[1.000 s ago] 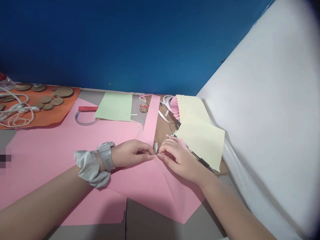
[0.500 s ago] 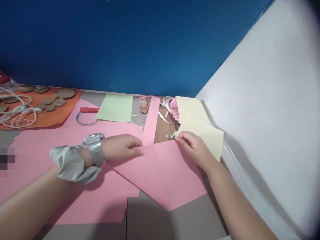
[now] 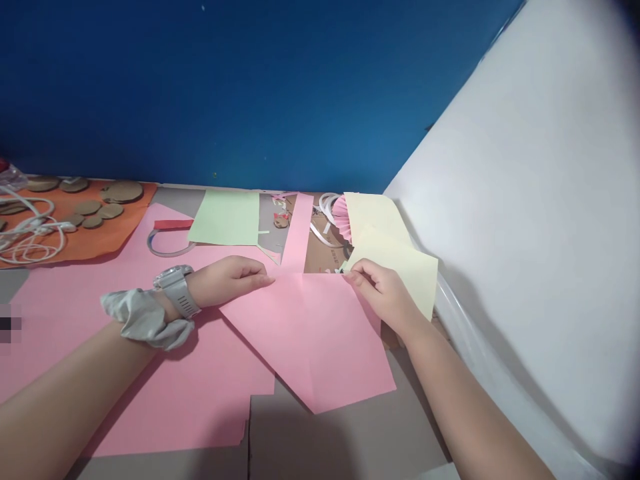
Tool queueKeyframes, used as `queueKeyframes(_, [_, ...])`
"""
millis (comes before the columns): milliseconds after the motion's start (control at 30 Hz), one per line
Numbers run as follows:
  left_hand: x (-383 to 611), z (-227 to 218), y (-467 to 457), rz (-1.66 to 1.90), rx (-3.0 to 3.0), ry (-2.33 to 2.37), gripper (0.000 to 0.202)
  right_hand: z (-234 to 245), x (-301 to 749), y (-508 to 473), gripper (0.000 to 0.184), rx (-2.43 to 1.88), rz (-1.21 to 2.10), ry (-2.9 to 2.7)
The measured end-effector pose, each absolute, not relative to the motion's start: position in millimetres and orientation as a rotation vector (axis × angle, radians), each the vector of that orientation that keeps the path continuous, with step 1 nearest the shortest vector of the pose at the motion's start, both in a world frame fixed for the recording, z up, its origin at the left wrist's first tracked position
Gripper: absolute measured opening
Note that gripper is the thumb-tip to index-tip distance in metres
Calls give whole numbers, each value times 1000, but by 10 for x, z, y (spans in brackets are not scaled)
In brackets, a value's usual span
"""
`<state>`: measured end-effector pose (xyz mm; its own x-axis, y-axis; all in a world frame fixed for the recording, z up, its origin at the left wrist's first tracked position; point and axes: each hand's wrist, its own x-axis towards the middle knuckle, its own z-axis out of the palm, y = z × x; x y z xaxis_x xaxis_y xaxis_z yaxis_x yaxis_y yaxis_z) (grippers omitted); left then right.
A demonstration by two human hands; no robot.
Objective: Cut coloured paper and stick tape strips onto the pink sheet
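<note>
A folded pink paper sheet (image 3: 313, 333) lies in front of me with one corner pointing toward me. My left hand (image 3: 227, 280), with a grey watch and a grey scrunchie at the wrist, pinches the sheet's upper left corner. My right hand (image 3: 383, 293) pinches its upper right corner, beside a pale yellow sheet (image 3: 400, 263). Both hands press the top folded edge down on the surface. A larger pink sheet (image 3: 100, 293) lies underneath on the left.
A light green sheet (image 3: 227, 219), a pink strip (image 3: 299, 230), a pleated pink fan (image 3: 343, 210) and white paper strips lie by the blue wall. Orange paper (image 3: 95, 233) with brown cardboard discs (image 3: 120, 192) and a white cord (image 3: 25, 237) sits far left. A white slanted panel (image 3: 525, 233) rises at the right.
My hands, together at the fold's middle a second ago, have slid apart along the top edge to its two corners. The pink sheet now lies flatter.
</note>
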<state>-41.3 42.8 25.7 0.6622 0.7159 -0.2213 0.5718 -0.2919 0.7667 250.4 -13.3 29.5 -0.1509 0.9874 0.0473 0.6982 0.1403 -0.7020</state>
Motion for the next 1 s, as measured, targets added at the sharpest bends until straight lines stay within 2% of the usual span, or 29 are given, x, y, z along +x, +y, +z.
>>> queueKeyframes(233, [-434,297,442,179,1987,1043,41,303,2488,-144,31,-1595,714,-1893])
queueKeyframes(367, [-599,544,457,-26,2107,1127,36,358,2394,-177,32,-1581,755,-1958])
queueKeyframes(500, [-784,666,367,-171,2278,1235,40,457,2232,-225,31,-1554,750,-2189])
queueKeyframes(600, [-775,498,133,71,2587,1439,33,488,2118,-200,31,-1544,656,-2355])
queueKeyframes(667, [-710,305,-82,216,2741,1496,38,464,2051,-141,30,-1527,543,-2440])
queueKeyframes(800, [-606,-13,-416,212,2793,1397,58,335,1937,5,25,-1480,306,-2541])
queueKeyframes(1000, [-629,-63,-441,148,2733,1393,62,177,1883,64,24,-1470,192,-2541])
